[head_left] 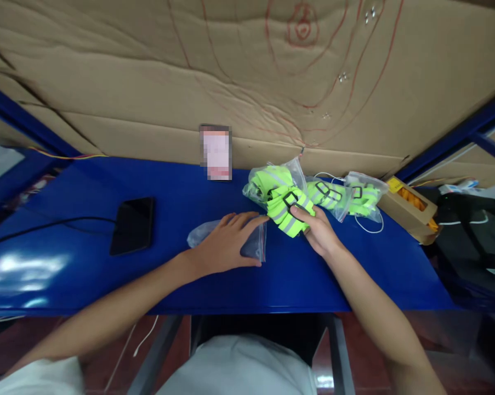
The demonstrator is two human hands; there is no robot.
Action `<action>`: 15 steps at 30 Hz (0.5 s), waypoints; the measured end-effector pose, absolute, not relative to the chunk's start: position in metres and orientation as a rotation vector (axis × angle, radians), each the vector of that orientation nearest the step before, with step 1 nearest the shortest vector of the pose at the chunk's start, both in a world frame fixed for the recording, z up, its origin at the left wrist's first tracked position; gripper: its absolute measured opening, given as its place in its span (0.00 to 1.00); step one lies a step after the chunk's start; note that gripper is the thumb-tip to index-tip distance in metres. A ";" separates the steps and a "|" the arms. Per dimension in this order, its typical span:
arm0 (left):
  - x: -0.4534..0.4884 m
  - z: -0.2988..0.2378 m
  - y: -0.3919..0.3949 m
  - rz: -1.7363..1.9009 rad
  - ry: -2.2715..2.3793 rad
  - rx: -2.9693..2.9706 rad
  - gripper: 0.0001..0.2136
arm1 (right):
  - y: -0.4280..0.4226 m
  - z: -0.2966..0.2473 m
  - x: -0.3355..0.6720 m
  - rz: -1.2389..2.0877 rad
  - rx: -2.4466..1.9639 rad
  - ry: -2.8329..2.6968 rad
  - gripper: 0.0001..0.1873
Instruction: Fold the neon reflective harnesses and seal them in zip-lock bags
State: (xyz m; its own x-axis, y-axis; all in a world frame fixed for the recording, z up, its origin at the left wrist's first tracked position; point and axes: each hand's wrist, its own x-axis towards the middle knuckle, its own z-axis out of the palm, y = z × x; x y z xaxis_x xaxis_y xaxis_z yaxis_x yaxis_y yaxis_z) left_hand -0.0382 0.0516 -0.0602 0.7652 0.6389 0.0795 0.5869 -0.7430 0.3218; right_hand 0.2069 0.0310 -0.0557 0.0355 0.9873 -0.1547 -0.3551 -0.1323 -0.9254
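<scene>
My left hand (226,241) lies flat with fingers stretched out on a clear plastic zip bag (253,246) on the blue table (86,258). My right hand (319,230) grips a folded neon-yellow reflective strap (288,211) with grey stripes and a black buckle, just right of the bag's mouth. Behind it lie bagged neon straps (272,181), and more of them (350,197) to the right.
A black phone (132,225) with a cable lies at the left. A small card (216,152) leans against the cardboard wall (148,82). An open cardboard box (411,211) with orange items sits at the right, beside a black object (473,230).
</scene>
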 end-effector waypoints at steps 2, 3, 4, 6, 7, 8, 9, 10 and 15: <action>-0.043 -0.059 0.058 0.387 1.026 2.663 0.44 | 0.030 -0.051 0.211 1.434 -1.096 -0.818 0.24; -0.044 -0.059 0.060 0.446 1.056 2.657 0.44 | 0.029 -0.049 0.212 1.451 -1.119 -0.823 0.24; -0.045 -0.059 0.061 0.502 1.077 2.654 0.45 | 0.028 -0.047 0.212 1.470 -1.148 -0.832 0.24; -0.045 -0.060 0.061 0.584 1.087 2.648 0.47 | 0.025 -0.045 0.211 1.520 -1.202 -0.875 0.24; -0.045 -0.060 0.060 0.614 1.082 2.645 0.48 | 0.024 -0.045 0.210 1.547 -1.218 -0.908 0.23; -0.044 -0.060 0.059 0.637 1.074 2.643 0.49 | 0.023 -0.044 0.209 1.573 -1.226 -0.949 0.23; -0.044 -0.061 0.058 0.653 1.065 2.645 0.49 | 0.022 -0.044 0.208 1.599 -1.227 -0.996 0.23; -0.043 -0.061 0.058 0.659 1.055 2.652 0.49 | 0.022 -0.045 0.207 1.619 -1.228 -1.048 0.23; -0.042 -0.067 0.055 0.627 0.992 2.747 0.47 | 0.023 -0.045 0.209 1.614 -1.290 -1.284 0.24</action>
State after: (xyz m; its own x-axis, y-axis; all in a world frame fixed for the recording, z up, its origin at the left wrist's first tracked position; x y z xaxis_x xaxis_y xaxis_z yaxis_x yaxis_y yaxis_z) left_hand -0.0419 0.0546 -0.0666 0.6930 0.6396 0.3327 0.5750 -0.7687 0.2800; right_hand 0.2094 0.0225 -0.0454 -0.2648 0.9242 -0.2752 0.0603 -0.2690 -0.9613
